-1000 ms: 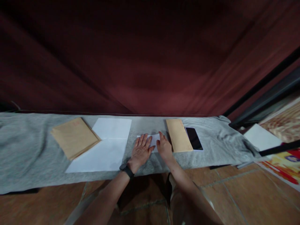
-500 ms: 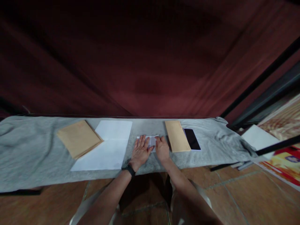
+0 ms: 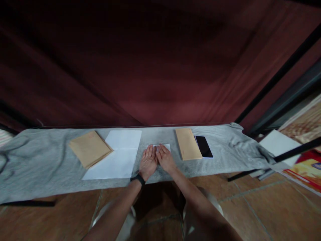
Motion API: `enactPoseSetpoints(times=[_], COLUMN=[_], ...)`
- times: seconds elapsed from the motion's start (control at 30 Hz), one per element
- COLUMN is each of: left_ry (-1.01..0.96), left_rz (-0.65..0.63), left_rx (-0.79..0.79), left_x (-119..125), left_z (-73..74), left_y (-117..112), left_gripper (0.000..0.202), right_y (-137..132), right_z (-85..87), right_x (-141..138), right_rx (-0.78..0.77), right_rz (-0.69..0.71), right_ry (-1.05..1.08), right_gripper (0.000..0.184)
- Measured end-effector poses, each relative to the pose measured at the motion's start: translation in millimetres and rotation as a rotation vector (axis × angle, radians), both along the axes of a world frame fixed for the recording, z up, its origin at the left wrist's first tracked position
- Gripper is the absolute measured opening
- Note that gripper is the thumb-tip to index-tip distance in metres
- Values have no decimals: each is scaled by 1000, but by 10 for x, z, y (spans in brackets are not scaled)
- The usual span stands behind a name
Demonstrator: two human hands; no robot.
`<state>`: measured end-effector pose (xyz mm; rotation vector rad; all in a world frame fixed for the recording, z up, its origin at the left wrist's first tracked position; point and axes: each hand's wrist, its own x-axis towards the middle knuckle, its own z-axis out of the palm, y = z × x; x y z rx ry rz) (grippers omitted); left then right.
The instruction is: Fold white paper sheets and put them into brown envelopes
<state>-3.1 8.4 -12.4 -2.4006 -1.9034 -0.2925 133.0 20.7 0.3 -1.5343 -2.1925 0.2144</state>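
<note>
My left hand (image 3: 148, 162) lies flat, fingers stretched out, on a small folded sheet of white paper (image 3: 168, 146). Close against it, my right hand (image 3: 165, 158) also presses flat on the paper, its fingers straight and touching the left hand's side. Most of the paper is hidden under both hands; only its far edge and right corner show. To the left lie larger white sheets (image 3: 122, 162) with a crease across them. A stack of brown envelopes (image 3: 90, 149) overlaps their left part. Right of my hands is another brown envelope pile (image 3: 188, 144).
A dark-screened phone (image 3: 204, 146) lies beside the right envelopes. Everything rests on a narrow bench covered with grey cloth (image 3: 225, 147). A dark red curtain (image 3: 155, 83) hangs behind. At the right are black metal bars (image 3: 298, 149) and a red and yellow package (image 3: 307, 170).
My right hand has slid left across the paper to meet my left hand, and its bent fingers are now straight and flat. The left hand has stayed nearly in place. The view has shifted slightly.
</note>
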Motion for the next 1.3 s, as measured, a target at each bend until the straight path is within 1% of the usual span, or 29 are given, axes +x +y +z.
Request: enactPoseSetpoints(times=[0.03,0.1,0.2,0.33,0.47,0.67,0.93,1.17,1.3], left_ry=[1,0,-8,-8,4,-13,-48,-85,-116], left_rz=[-5,1,23,78,137,186,189,193,178], left_rx=[0,7,30,54,59,63,65,30,27], left_x=[-10,-23,-21,4,24,36,-15,2,6], left_z=[-4,-16,-33,-41,-36,-38,-51,6,11], left_y=[1,5,11,-5,-56,-137,-284,-330,-331], left_gripper=[58,59,58,58,62,66,65,63,64], right_y=[-8,-23,-34,-39,-61,-107,-144,-181,-173], right_z=[-14,-43,-85,-139,-168,-175,-149,-84,-86], right_x=[-32,-57,-4,102,128,106,63,62,71], right_rx=[-20,-56,-82,-59,-54,-25,-4,-7,-2], right_rz=[27,29,-30,-89,-168,-231,-282,-275,-266], right_ry=[-7,-36,-72,-101,-102,-118,-149,-160,-189], right_gripper=[49,52,53,55,59,61,62,62,62])
